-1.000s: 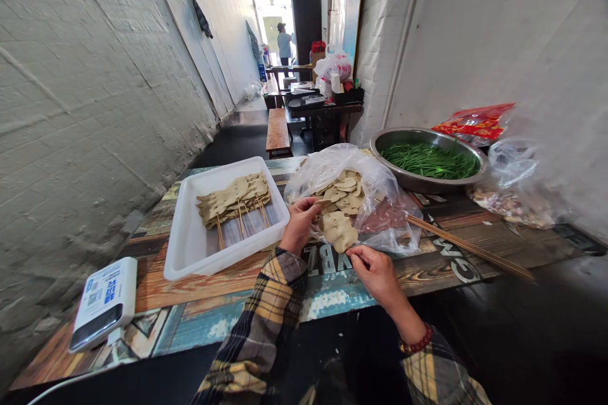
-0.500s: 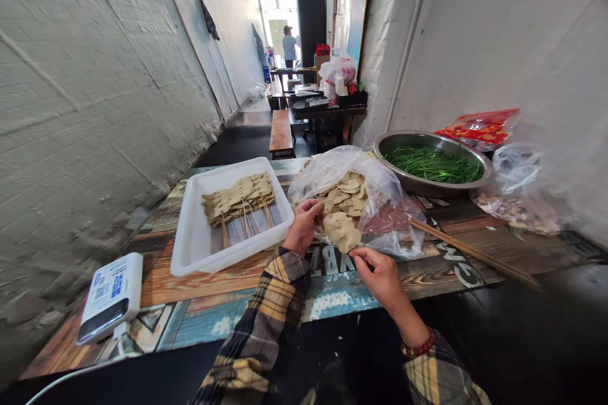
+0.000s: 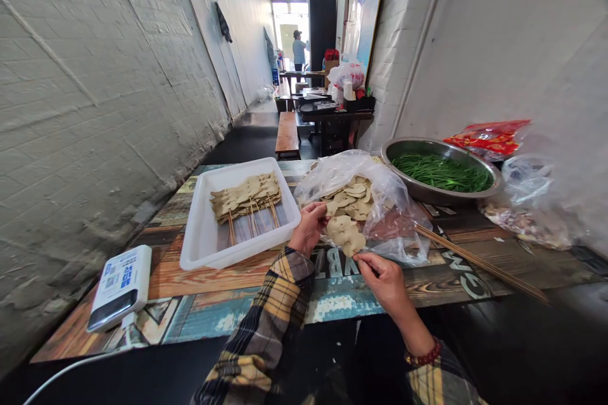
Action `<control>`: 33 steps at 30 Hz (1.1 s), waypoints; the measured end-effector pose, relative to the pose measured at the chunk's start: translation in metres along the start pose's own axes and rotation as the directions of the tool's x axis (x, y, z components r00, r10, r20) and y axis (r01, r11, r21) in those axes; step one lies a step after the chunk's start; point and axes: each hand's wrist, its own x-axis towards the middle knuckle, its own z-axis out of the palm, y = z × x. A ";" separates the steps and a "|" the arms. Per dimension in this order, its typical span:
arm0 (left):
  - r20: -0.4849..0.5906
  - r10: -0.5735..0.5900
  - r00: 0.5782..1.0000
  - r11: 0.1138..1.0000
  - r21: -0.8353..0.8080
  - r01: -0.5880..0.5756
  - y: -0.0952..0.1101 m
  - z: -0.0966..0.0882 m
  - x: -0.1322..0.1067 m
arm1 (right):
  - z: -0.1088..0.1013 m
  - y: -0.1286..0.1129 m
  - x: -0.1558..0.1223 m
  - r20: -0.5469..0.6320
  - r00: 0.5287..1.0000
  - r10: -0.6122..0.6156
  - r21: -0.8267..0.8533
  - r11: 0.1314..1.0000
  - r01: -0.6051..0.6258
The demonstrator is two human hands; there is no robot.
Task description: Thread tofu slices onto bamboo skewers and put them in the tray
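My right hand (image 3: 384, 277) is pinched on the lower end of a thin bamboo skewer (image 3: 360, 255) threaded with beige tofu-skin slices (image 3: 346, 233). My left hand (image 3: 308, 226) is closed on the top of that stack of slices, at the mouth of a clear plastic bag (image 3: 375, 202) holding more loose slices (image 3: 350, 196). To the left stands a white plastic tray (image 3: 202, 243) with several finished skewers (image 3: 247, 199) lying across it.
A steel bowl of green chives (image 3: 441, 171) sits at the back right, beside red and clear bags (image 3: 517, 202). A bundle of bare bamboo sticks (image 3: 479, 262) lies on the right of the painted wooden table (image 3: 199, 291). A white device (image 3: 121, 285) rests at the left. A person (image 3: 299, 50) stands far down the corridor.
The view has shifted slightly; both hands stay on the skewer, and my left hand has closed down onto the top slice of the stack.
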 end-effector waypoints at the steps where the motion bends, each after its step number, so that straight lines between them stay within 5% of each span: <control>1: -0.004 -0.005 1.000 1.000 -0.005 0.005 0.000 0.000 0.000 | 0.000 0.000 0.000 -0.003 1.000 0.000 -0.003 1.000 -0.001; 15: 0.010 -0.044 0.999 0.999 -0.031 0.045 -0.003 0.004 -0.002 | -0.001 -0.001 0.001 -0.024 1.000 -0.002 0.012 1.000 0.003; 33: -0.019 0.110 0.994 0.985 0.132 -0.107 -0.002 0.006 -0.006 | -0.001 -0.001 0.002 0.015 0.998 0.062 0.018 0.998 -0.062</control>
